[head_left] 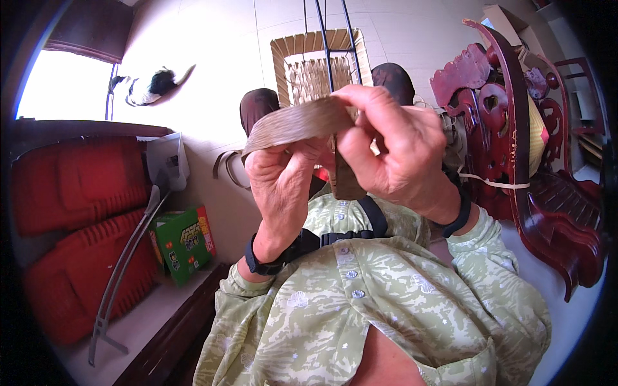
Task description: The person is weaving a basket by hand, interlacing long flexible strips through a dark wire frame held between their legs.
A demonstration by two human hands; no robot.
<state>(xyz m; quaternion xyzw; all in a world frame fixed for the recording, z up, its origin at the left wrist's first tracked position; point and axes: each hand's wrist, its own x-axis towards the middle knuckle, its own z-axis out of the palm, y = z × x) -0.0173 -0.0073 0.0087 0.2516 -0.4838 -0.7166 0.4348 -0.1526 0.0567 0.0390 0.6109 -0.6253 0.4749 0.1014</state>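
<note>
A flat brown weaving strip (296, 125) with fine lengthwise lines arches between my two hands. My left hand (280, 190) is closed on its left part from below, the fingertips mostly hidden by the strip. At the strip's right end, my right hand (409, 151) pinches it between thumb and curled fingers. Just beyond the hands is a rectangular basket (285, 61) woven of tan strips. Thin black metal rods (329, 48) rise over it. A tan length (347, 183) hangs below my right hand, partly hidden.
Carved dark-red wooden furniture (515, 122) stands at the right. To the left are red plastic containers (84, 186), a green box (183, 244) and a grey long-handled dustpan (168, 157). A black-and-white animal (151, 87) lies on the pale floor. A loose strip (225, 167) curls beside my left hand.
</note>
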